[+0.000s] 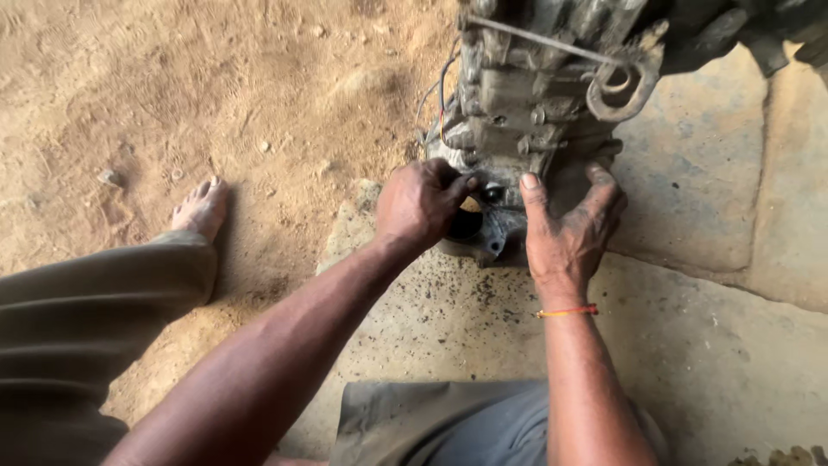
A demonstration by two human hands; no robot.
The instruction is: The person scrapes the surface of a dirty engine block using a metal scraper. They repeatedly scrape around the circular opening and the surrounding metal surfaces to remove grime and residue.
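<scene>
Overhead, two hands (496,216), one gearbox (526,112)

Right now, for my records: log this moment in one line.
left hand: pinching at greasy grey metal gearbox housing | right hand: bracing housing | stone slab underneath

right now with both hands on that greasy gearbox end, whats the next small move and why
Probably keep the right hand braced against the grimy metal housing while the left hand works its pinched fingertips at the small fitting beside the dark round opening. The housing stands on a stone slab and could shift.
</scene>
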